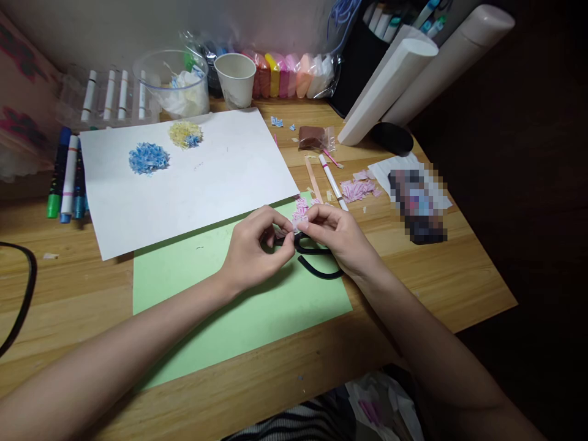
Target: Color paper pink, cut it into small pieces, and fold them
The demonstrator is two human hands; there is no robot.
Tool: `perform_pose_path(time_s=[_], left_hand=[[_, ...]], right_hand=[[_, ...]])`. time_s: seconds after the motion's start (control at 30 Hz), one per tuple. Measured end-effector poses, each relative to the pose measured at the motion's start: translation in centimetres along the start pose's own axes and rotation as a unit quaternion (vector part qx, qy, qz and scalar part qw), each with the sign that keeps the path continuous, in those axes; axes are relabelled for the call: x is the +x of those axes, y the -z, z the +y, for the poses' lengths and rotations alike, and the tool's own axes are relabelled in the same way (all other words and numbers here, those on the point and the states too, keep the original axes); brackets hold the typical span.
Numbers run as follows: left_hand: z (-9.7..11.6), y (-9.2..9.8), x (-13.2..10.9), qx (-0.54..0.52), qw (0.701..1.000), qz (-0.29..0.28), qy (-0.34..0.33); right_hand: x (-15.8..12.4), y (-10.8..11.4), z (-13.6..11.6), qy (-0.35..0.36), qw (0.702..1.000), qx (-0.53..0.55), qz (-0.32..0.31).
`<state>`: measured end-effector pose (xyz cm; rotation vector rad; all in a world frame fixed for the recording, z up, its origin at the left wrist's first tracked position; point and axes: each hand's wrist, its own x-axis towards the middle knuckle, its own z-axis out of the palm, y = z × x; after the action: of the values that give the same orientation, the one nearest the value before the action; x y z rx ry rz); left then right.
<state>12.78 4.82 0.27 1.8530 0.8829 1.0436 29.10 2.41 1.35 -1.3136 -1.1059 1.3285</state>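
My left hand [257, 248] and my right hand [342, 239] meet over the green paper [193, 331], fingertips close together. Between them is a small pale pink paper piece [300, 224], pinched by my right thumb and forefinger. My left thumb and fingers are pinched too, at the edge of this piece; what they grip is too small to make out. Black-handled scissors [316, 269] lie under my hands, their blades hidden. Just beyond is a little heap of pink striped paper scraps [301, 205]. White paper [197, 190] bears a blue scrap cluster [149, 158] and a yellow-and-blue one [185, 134].
More pink scraps [358, 190], a capped marker [334, 182] and a wooden stick [313, 179] lie to the right, near a blurred phone [418, 205]. Behind stand a paper cup [236, 82], a clear tub [172, 92] and packs of coloured clay [287, 76].
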Motion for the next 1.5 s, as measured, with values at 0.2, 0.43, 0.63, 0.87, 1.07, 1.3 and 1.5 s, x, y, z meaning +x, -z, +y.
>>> perform_pose_path(time_s=[0.2, 0.43, 0.63, 0.87, 1.07, 1.3, 1.5], left_hand=[[-0.1, 0.0, 0.0, -0.002, 1.0, -0.001, 0.001], [0.0, 0.0, 0.1, 0.001, 1.0, 0.005, -0.002], [0.1, 0.1, 0.0, 0.012, 1.0, 0.022, 0.005], [0.1, 0.2, 0.0, 0.013, 1.0, 0.019, 0.011], [0.2, 0.3, 0.0, 0.016, 1.0, 0.007, 0.01], [0.3, 0.4, 0.1, 0.022, 0.999, 0.008, 0.023], [0.3, 0.4, 0.1, 0.022, 0.999, 0.014, 0.036]], right_hand=[[0.0, 0.1, 0.1, 0.004, 1.0, 0.017, -0.009], [-0.1, -0.1, 0.1, 0.022, 0.999, -0.042, 0.01], [-1.3, -0.7, -0.6, 0.205, 0.931, -0.276, 0.124], [-1.2, -0.6, -0.8, 0.25, 0.91, -0.322, 0.073], [-1.1, -0.3, -0.9, 0.209, 0.934, -0.274, 0.097], [-0.5, 0.2, -0.9, 0.116, 0.975, -0.161, 0.102], [-0.3, 0.3, -1.0, 0.093, 0.983, -0.118, 0.109]])
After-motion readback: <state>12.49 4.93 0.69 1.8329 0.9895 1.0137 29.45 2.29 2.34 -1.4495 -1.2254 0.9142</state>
